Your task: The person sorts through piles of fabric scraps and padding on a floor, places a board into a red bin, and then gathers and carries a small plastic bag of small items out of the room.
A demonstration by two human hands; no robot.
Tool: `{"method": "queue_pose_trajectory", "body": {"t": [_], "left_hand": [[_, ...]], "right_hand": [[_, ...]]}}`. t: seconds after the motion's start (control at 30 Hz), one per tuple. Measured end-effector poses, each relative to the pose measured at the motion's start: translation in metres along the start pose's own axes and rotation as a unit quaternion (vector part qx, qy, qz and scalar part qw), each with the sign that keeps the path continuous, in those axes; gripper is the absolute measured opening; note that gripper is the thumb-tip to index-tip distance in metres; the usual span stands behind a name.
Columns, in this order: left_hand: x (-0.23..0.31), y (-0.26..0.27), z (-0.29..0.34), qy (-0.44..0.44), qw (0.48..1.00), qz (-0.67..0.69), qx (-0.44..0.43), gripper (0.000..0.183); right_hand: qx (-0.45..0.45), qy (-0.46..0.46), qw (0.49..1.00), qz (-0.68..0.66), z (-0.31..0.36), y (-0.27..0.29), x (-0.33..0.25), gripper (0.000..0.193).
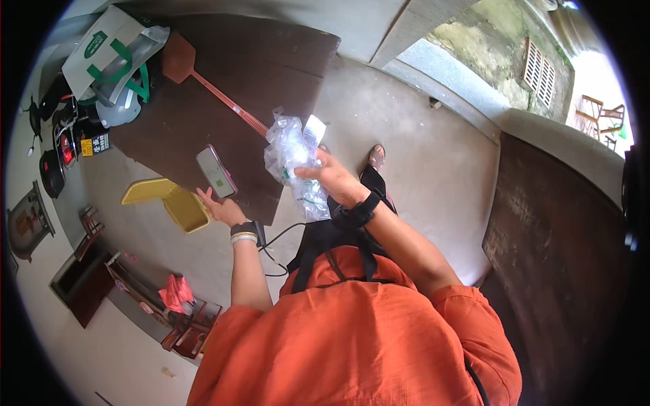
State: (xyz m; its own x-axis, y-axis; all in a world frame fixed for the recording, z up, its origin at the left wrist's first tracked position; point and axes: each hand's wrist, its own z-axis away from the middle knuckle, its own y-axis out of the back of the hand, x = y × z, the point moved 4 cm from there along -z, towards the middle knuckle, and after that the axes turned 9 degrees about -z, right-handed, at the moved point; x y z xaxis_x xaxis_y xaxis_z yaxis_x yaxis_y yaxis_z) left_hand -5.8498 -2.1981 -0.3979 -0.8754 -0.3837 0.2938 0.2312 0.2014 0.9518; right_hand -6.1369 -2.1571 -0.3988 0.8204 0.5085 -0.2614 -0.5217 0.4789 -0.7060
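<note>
Crumpled clear plastic wrapping (291, 149) with a white label sits in my right hand (332, 179), whose thumb and fingers close round it. What lies inside the wrapping, if anything, is hard to make out. My left hand (227, 211) has its fingers apart at the near edge of the dark brown table (264, 68), just below a phone (217, 171) with a lit screen. A yellow plastic piece (186, 208), shaped like an open case or small chair, shows beside those fingers; whether they touch it I cannot tell.
An orange fly swatter (223, 95) lies across the table. A white bag with green handles (101, 57) stands at the far left, near a motorbike (64, 142). Dark wooden panelling (555, 237) rises at my right. Below me a black cable (274, 250) hangs.
</note>
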Motion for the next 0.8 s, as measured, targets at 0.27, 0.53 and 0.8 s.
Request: {"method": "queue_pose_trajectory", "body": {"t": [0.27,0.53,0.8], "left_hand": [[-0.005,0.002,-0.003,-0.005,1.0,-0.031,0.003,0.072],[-0.006,0.002,-0.008,0.026,0.999,-0.021,-0.017,0.067],[-0.011,0.002,-0.013,0.062,0.997,-0.006,-0.037,0.067]], "right_hand": [[-0.003,-0.023,1.0,0.017,0.0,-0.019,-0.002,0.037],[-0.007,-0.026,0.999,0.023,-0.001,-0.023,0.003,0.037],[-0.013,-0.031,0.999,0.017,0.001,-0.025,0.004,0.037]]}}
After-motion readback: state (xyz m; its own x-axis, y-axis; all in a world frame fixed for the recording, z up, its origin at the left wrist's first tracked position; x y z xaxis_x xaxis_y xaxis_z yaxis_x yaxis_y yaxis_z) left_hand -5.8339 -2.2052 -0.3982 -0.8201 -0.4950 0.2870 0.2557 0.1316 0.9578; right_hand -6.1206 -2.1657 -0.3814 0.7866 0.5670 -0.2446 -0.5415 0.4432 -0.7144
